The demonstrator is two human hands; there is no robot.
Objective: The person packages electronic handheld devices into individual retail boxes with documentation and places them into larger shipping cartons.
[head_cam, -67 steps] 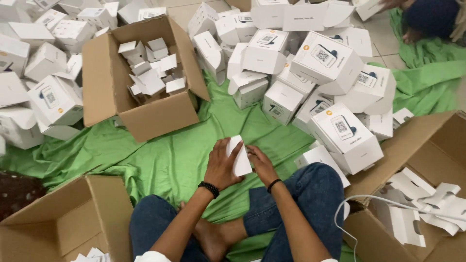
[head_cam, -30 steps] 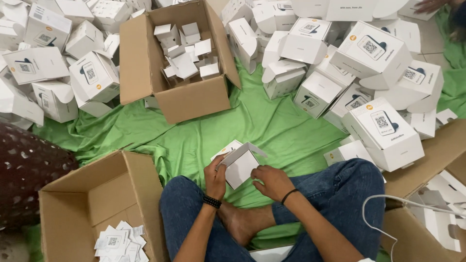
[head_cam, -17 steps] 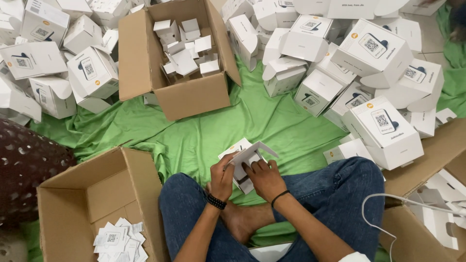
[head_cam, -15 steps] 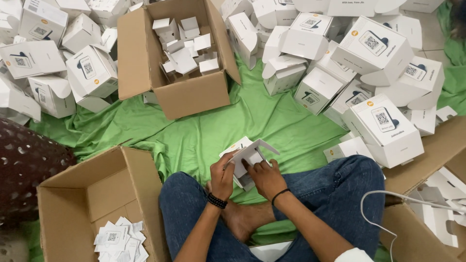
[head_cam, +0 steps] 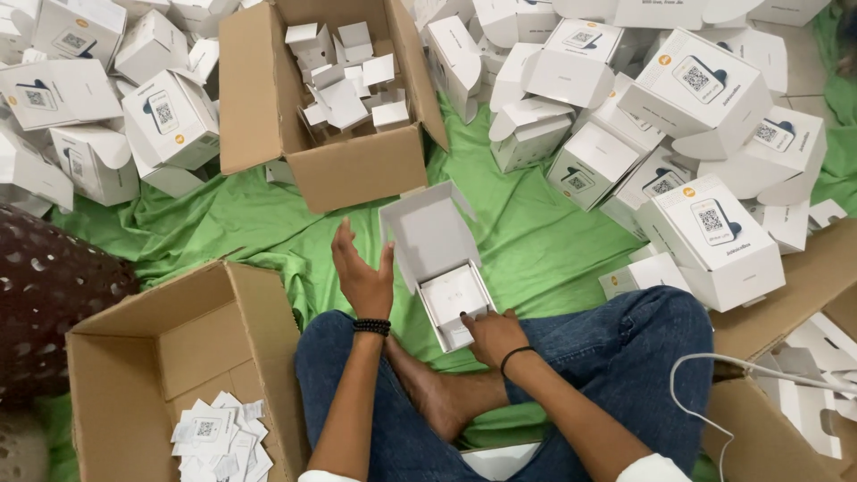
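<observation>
Your small white box lies open on the green cloth before your knees. Your left hand hovers spread and empty beside its lid; your right hand grips its near end, fingertips hiding that edge.

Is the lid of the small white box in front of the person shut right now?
No: the small white box lies with its lid flap raised, the right hand at its near edge, the left hand beside it.
</observation>
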